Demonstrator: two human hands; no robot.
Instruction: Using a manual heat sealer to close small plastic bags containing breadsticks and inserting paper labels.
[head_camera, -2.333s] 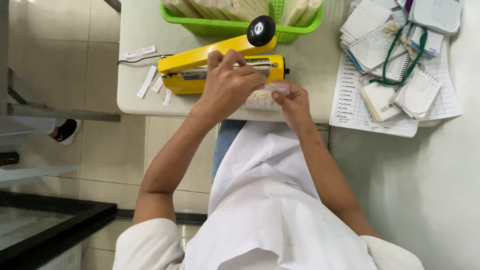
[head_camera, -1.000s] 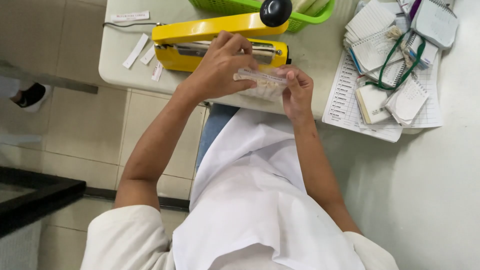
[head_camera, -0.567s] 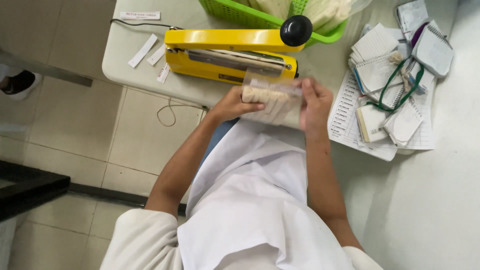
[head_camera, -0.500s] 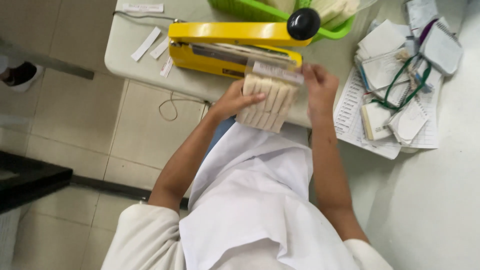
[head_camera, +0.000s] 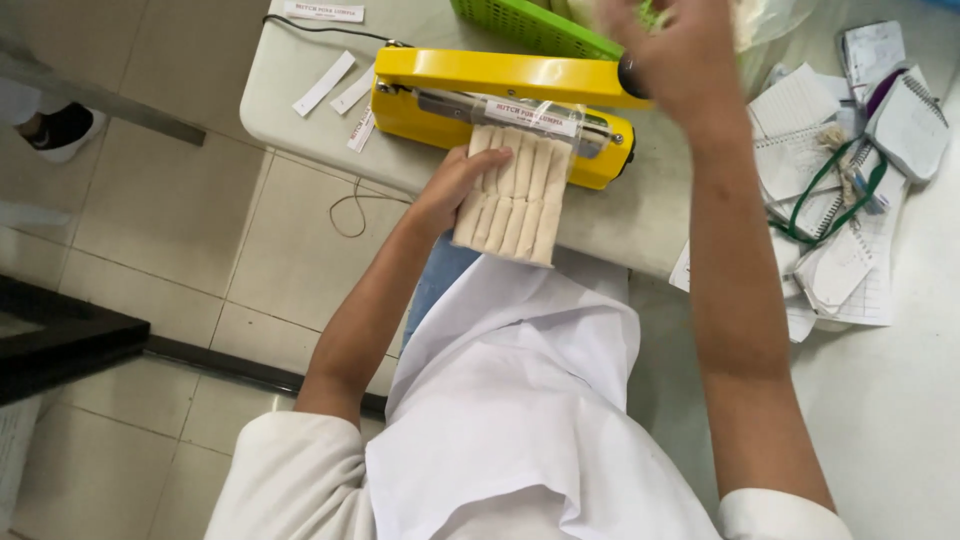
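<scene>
Head view looks down on us at a pale table (head_camera: 300, 130), where our left hand (head_camera: 455, 190) holds a clear packet of pale bread-like sticks (head_camera: 512, 195) with its top edge tucked into the mouth of a yellow heat sealer (head_camera: 500, 95). The fingers (head_camera: 490, 160) lie curled over the packet's left side, gripping it against the sealer's front. The packet's long axis, like the sticks inside it, runs from about six o'clock up to twelve o'clock, square to the sealer bar, which stretches from nine to three. Our right hand (head_camera: 670, 50) is raised at about one o'clock from the packet, over the black knob at the end of the sealer arm; it is blurred, and we cannot tell whether its fingers are spread or closed. So the left hand is on the packet and the right is nearer the arm's handle end. At twelve o'clock beyond the sealer sits a green basket (head_camera: 530, 25); its contents are mostly hidden. At three o'clock lie loose notebooks and papers (head_camera: 830, 200) with a green cord across them. Small white label strips (head_camera: 325, 85) rest at ten o'clock.
</scene>
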